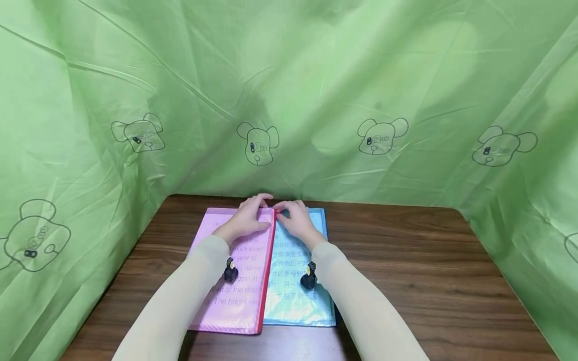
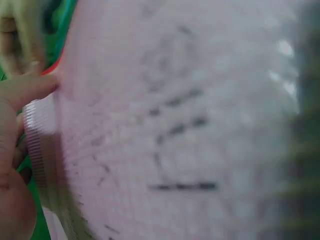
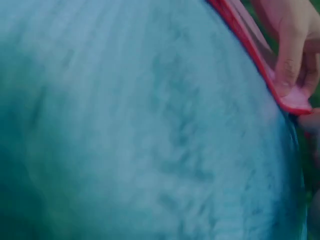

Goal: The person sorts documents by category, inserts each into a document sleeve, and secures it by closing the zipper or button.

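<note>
A pink mesh zipper pouch (image 1: 228, 317) with printed sheets inside lies on the table, its red zipper edge (image 1: 268, 271) facing right. Partly under or beside it is a blue zipper pouch (image 1: 300, 312) holding a sheet of text. My left hand (image 1: 246, 221) pinches the pink pouch near its top right corner, thumb on the front, as the right wrist view also shows. My right hand (image 1: 295, 220) reaches over the top of the blue pouch. Its fingertips pinch the end of the red zipper edge at that corner; any zipper pull there is hidden.
The dark wood table (image 1: 406, 271) extends to both sides of the pouches. Behind it and along the sides hangs a green curtain (image 1: 316, 75) printed with bear heads. Black wrist devices sit on both sleeves.
</note>
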Demonstrator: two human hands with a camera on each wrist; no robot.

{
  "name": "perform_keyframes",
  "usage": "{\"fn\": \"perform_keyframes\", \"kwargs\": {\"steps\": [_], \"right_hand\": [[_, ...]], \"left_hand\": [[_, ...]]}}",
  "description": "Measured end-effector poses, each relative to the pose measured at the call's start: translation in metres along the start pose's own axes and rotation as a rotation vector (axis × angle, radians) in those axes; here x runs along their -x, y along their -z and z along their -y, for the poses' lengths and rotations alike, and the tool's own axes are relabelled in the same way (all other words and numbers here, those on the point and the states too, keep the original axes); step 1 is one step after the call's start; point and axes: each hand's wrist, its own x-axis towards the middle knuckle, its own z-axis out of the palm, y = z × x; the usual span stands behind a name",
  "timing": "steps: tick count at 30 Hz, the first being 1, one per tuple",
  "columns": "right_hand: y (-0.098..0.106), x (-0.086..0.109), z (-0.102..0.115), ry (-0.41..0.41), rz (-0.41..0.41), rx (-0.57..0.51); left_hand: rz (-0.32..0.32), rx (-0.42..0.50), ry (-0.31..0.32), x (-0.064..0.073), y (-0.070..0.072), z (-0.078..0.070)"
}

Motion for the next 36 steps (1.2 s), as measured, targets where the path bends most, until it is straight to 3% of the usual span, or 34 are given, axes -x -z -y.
{"fn": "perform_keyframes", "kwargs": {"steps": [5,11,18,25,31,36], "right_hand": [[0.005,0.0,-0.004,0.035,-0.054,-0.027],[0.006,0.003,-0.004,0.033,-0.039,-0.06],[0.008,0.005,-0.001,0.079,-0.009,0.002],[0.01,0.012,0.005,0.045,-0.071,-0.102],[0.014,0.017,0.013,0.064,-0.124,-0.158],[0.016,0.02,0.02,0.065,-0.134,-0.168]], "left_hand": [[-0.062,0.037,-0.022,-0.004,-0.005,-0.003],[-0.11,0.096,-0.027,-0.006,-0.005,-0.01],[-0.168,0.162,0.005,-0.004,-0.001,-0.018],[-0.167,0.203,0.009,0.0,0.003,-0.023],[-0.182,0.243,0.08,0.005,0.006,-0.022],[-0.183,0.329,0.108,0.008,0.01,-0.022]]}}
